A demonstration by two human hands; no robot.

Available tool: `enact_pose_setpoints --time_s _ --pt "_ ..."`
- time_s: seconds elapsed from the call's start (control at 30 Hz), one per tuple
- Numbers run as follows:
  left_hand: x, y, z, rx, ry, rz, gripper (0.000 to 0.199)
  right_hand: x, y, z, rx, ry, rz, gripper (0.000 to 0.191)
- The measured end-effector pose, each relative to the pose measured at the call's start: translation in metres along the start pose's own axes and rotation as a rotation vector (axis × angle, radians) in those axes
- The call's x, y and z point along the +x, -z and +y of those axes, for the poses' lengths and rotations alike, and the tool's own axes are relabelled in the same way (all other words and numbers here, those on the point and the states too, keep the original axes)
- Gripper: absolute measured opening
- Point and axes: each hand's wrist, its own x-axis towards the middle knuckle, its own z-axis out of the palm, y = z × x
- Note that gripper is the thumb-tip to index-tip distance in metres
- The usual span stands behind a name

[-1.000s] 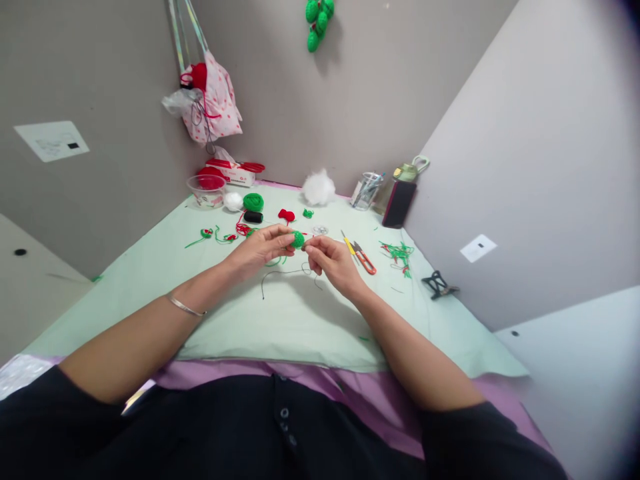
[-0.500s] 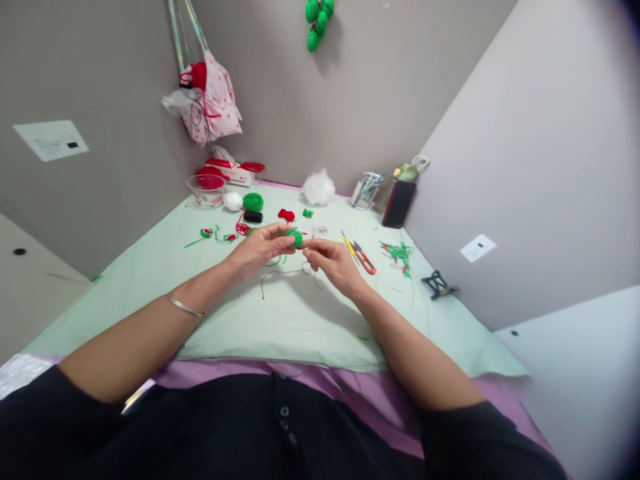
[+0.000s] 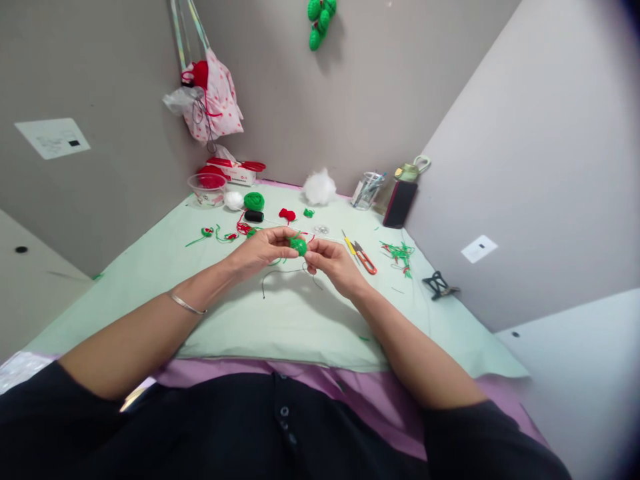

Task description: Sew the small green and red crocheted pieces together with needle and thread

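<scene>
A small green crocheted ball (image 3: 299, 247) is held above the table between my two hands. My left hand (image 3: 265, 248) pinches it from the left with thumb and fingers. My right hand (image 3: 330, 261) has its thumb and forefinger pressed together at the ball's right edge; whether they also hold a needle cannot be made out. A dark thread (image 3: 280, 271) trails on the cloth below the hands, one end running up near my right fingers. Just beyond the hands lie a red crocheted bow (image 3: 287, 215) and a small green yarn piece (image 3: 309, 213).
Orange thread snips (image 3: 367, 261) and a yellow-handled hook (image 3: 349, 241) lie right of my hands, with green yarn scraps (image 3: 399, 255) farther right. Behind are white stuffing (image 3: 320, 188), a green yarn ball (image 3: 254, 201), a black thread spool (image 3: 255, 217), a plastic tub (image 3: 207, 193) and a phone (image 3: 400, 205).
The green ball has turned and come slightly nearer to me. My right fingers have drawn in from a stretched forefinger to a pinch at its edge.
</scene>
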Motion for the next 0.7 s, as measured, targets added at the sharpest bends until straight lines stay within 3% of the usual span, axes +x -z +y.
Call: enact_pose_setpoints --time_s 0.2,0.5,0.7 --pt "-0.002 -0.003 0.007 0.036 -0.051 0.018 0.036 0.002 0.006 0.000 0.029 0.001 -0.053 0.027" --pt "-0.006 -0.007 0.016 0.106 0.002 0.017 0.037 -0.001 0.019 -0.007 -0.036 0.001 -0.105 0.021" --pt "-0.006 -0.004 0.008 0.130 -0.017 -0.031 0.037 0.000 0.016 -0.004 0.051 0.005 -0.124 0.025"
